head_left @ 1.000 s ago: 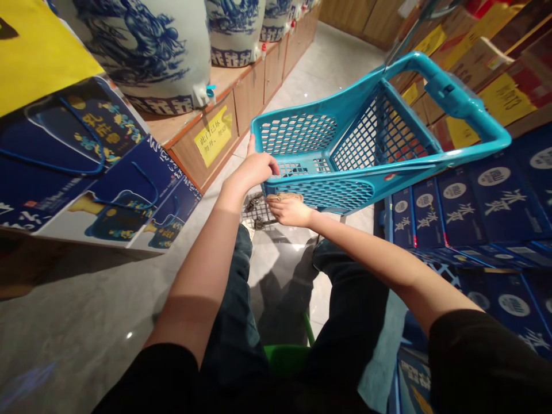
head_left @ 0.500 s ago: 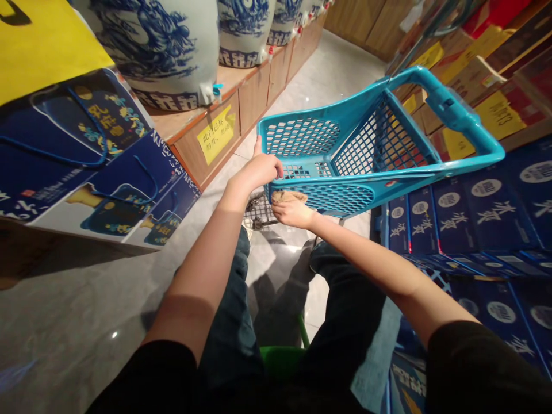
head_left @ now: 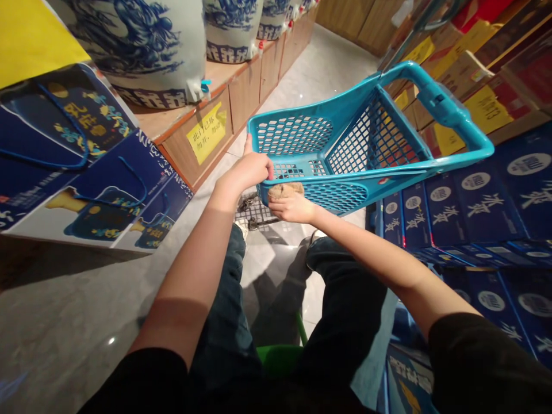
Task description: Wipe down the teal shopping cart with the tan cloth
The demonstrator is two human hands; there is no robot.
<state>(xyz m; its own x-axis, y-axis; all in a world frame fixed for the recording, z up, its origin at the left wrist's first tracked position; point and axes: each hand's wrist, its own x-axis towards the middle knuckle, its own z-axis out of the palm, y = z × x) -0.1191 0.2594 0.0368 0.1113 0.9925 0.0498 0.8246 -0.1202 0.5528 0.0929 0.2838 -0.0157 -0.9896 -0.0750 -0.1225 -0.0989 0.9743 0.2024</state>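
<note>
A blue plastic shopping cart (head_left: 379, 178) with mesh sides stands in front of me, its handle pointing to the right. My left hand (head_left: 246, 172) grips the rim at the cart's near left end, fingers bent over the edge. Just below that rim, my right hand (head_left: 293, 207) presses a crumpled tan cloth (head_left: 287, 190) to the outside of the mesh side. The fingers of that hand are closed on the cloth. Only the floor of the basket shows inside the cart.
Large blue-and-white porcelain jars (head_left: 142, 52) with taps line a wooden cabinet (head_left: 245, 98) on the left. A blue gift box (head_left: 86, 161) stands nearer. Stacked blue boxes (head_left: 457, 213) run along the right, with cartons behind. Between my legs is a green seat (head_left: 278, 359).
The whole scene has shifted slightly left in view. My right hand and the cloth sit slightly higher against the cart's side; my left hand keeps its hold on the rim.
</note>
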